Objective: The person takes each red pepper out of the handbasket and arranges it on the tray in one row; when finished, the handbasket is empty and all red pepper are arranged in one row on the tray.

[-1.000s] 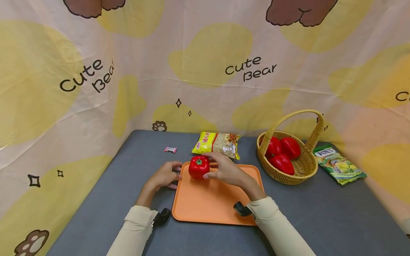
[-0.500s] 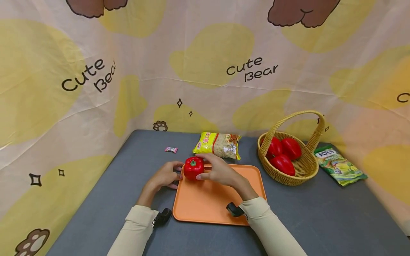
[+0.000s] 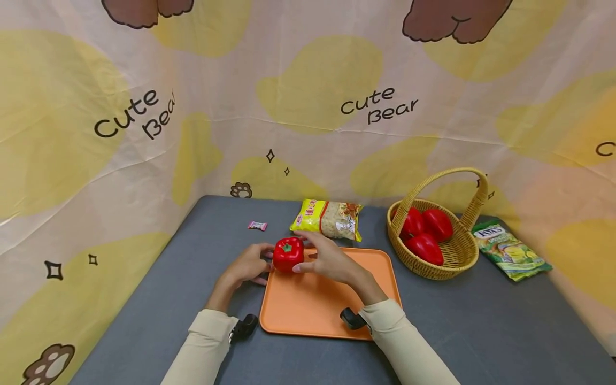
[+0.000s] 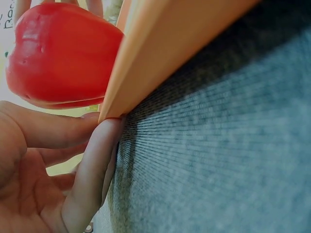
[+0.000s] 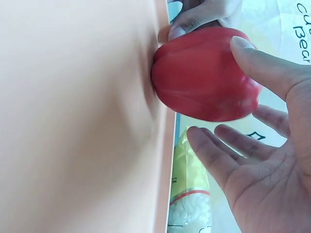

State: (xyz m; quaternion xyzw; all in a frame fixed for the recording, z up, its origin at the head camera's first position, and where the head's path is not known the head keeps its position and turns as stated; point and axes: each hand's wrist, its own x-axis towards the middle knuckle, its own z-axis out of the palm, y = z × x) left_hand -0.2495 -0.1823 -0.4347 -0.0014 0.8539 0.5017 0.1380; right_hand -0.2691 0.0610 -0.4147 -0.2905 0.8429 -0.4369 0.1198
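A glossy red bell pepper (image 3: pixel 287 255) stands stem up at the far left corner of the orange tray (image 3: pixel 317 305). My right hand (image 3: pixel 329 260) holds it from the right, thumb on the near side and index finger round the far side. In the right wrist view, the thumb lies over the pepper (image 5: pixel 204 75) while other fingers stay spread beside it. At the tray's left edge, my left hand (image 3: pixel 248 263) pinches the rim between thumb and fingers, as the left wrist view shows at the tray wall (image 4: pixel 141 58). The index fingertip is hidden behind the pepper.
Behind the tray lies a yellow and clear food bag (image 3: pixel 327 218), with a small pink-wrapped candy (image 3: pixel 257 225) to its left. A wicker basket (image 3: pixel 449 270) of red peppers (image 3: pixel 424 247) stands at right. Beside it lies a green FOX'S bag (image 3: pixel 511 250).
My right hand and the red bell pepper have shifted left, toward the tray's left corner, slowing in the last half second. The left hand has stayed at the tray's edge.
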